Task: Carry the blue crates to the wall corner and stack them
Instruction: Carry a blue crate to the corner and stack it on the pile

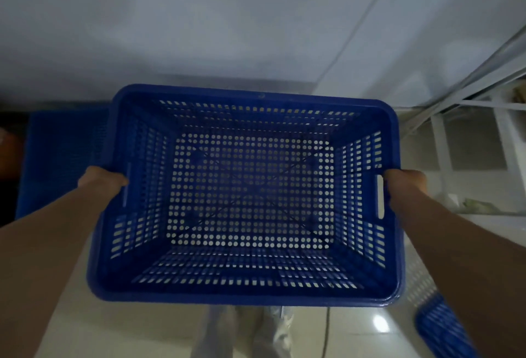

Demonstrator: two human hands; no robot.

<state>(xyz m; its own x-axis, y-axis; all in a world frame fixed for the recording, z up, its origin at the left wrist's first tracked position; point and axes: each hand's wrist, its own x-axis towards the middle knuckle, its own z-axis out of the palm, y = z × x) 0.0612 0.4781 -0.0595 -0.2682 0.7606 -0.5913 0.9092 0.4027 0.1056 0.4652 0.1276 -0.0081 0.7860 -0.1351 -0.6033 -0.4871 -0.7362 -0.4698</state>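
You had the crate [250,195] up off the floor [142,326], level, in front of the wall [199,21], w/ the corner [316,84] just ahead-right. Left hand [102,181] clamped on the left rim by the handle slot, right hand [404,184] closed on the right rim beside its slot; both gripping the crate. It was empty, perforated plastic, so prob. light and stiff, maybe a bit slick at the rim. Slots are the best hold. 2nd crate [62,158] sat low at the left by the wall; another [444,329] showed bottom-right.
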